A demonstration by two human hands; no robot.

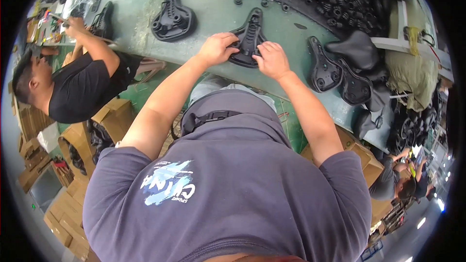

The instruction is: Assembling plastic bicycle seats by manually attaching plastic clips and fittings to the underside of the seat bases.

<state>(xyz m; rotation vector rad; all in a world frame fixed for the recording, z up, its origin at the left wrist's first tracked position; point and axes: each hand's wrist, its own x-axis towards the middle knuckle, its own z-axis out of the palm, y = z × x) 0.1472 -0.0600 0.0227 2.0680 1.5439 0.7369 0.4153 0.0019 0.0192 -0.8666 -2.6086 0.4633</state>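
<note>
The bike seat (249,39) lies between left hand (217,48) and right hand (273,60), touching both; whether either clamps it, I cannot tell.

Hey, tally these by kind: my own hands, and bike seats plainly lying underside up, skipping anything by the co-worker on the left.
Hands, left hand and right hand: 2
Underside-up seats, middle seat, left seat, inner right seat and outer right seat: 4
Total: 6
</note>
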